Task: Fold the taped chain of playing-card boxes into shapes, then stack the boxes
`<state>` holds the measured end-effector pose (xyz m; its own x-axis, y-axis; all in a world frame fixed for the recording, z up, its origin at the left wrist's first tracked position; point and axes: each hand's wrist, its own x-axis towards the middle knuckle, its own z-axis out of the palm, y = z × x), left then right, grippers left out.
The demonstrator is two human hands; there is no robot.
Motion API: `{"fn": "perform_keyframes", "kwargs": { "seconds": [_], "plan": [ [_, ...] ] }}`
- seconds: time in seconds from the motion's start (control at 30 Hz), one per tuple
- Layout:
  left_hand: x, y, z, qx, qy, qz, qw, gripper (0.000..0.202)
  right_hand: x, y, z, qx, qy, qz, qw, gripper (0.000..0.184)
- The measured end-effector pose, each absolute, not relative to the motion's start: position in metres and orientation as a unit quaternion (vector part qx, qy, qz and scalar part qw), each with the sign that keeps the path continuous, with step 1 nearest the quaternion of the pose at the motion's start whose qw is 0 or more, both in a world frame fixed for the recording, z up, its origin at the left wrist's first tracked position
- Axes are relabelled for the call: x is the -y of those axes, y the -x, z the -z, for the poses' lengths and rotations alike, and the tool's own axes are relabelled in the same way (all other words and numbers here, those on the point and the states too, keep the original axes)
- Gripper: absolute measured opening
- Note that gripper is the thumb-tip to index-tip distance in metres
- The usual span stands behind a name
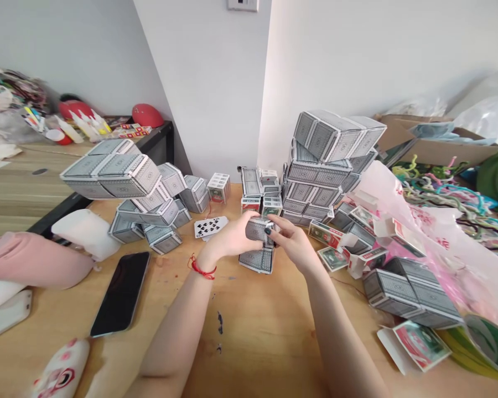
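Both hands meet at the table's middle around a grey-backed deck of playing cards [258, 228]. My left hand [232, 237], with a red string at the wrist, wraps the deck from the left. From the right, the fingers of my right hand [288, 237] pinch the same deck. Just below the hands another grey deck [256, 260] lies on the wooden table [249, 337]. A face-up nine of spades [209, 226] lies to the left of the hands.
Piles of grey card packs rise at the left [120, 177] and at the back right [327, 160]. Small card boxes [257, 190] stand behind the hands. A black phone [122, 293] lies at the left. Flat box blanks [417, 345] and a pink plastic bag [431, 232] crowd the right.
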<state>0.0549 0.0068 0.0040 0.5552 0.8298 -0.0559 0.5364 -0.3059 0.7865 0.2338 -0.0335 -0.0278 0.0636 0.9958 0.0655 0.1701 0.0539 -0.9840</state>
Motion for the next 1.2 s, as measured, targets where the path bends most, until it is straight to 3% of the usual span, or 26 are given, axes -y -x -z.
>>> {"fn": "perform_keyframes", "kwargs": {
  "seconds": [0.27, 0.4, 0.57, 0.7, 0.93, 1.2],
  "plan": [
    [0.009, -0.062, -0.012, -0.468, -0.816, -0.194, 0.277, 0.055, 0.035, -0.225, 0.032, 0.572, 0.624, -0.341, 0.408, 0.054],
    [0.02, -0.071, -0.017, -0.472, -0.84, -0.19, 0.189, 0.046, 0.039, -0.225, 0.031, 0.587, 0.629, -0.367, 0.354, 0.059],
    [0.022, -0.074, -0.022, -0.468, -0.857, -0.169, 0.132, 0.038, 0.037, -0.215, 0.03, 0.601, 0.582, -0.395, 0.379, 0.054],
    [0.022, -0.072, -0.02, -0.472, -0.852, -0.185, 0.132, 0.041, 0.035, -0.213, 0.029, 0.605, 0.572, -0.383, 0.399, 0.048],
    [0.035, -0.072, 0.003, -0.475, -0.823, -0.245, 0.194, 0.052, 0.047, -0.219, 0.008, 0.644, 0.618, -0.317, 0.321, 0.046],
    [0.036, -0.076, 0.011, -0.464, -0.818, -0.287, 0.185, 0.046, 0.056, -0.212, -0.003, 0.638, 0.655, -0.269, 0.303, 0.046]
  ]
}}
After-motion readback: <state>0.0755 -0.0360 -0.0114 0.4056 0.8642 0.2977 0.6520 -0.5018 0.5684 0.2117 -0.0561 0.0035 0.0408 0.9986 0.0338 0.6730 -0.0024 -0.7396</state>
